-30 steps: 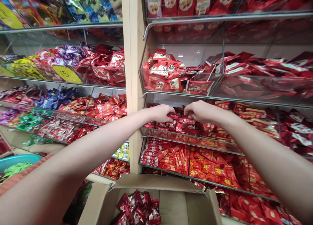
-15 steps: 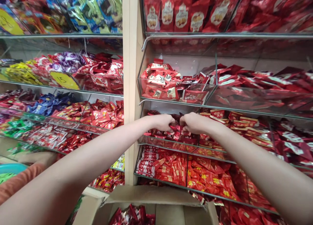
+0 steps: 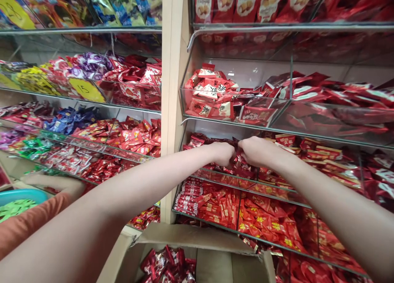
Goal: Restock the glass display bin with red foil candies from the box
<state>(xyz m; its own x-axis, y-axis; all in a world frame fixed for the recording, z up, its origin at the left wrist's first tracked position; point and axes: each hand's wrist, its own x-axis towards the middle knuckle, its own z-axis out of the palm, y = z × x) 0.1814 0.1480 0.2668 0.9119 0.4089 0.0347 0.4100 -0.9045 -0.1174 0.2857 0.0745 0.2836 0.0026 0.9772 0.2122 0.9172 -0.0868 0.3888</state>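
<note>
Both arms reach forward into a middle shelf bin of dark red wrapped sweets. My left hand is closed, its knuckles up, over the sweets. Close to its right, my right hand is closed too, a small gap with dark red wrappers between them. What the fingers of either hand hold is hidden or too small to name. Below, an open cardboard box contains more dark red sweets.
Clear-fronted shelves of packets surround a wooden post. Yellow price tags hang at the left. Another person's orange sleeve and hand are at the lower left, by a turquoise basin of green packets.
The view has shifted, with shelves a little higher in it. My two hands have come closer together, and the left one has moved right over the bin. More of the other person's arm shows.
</note>
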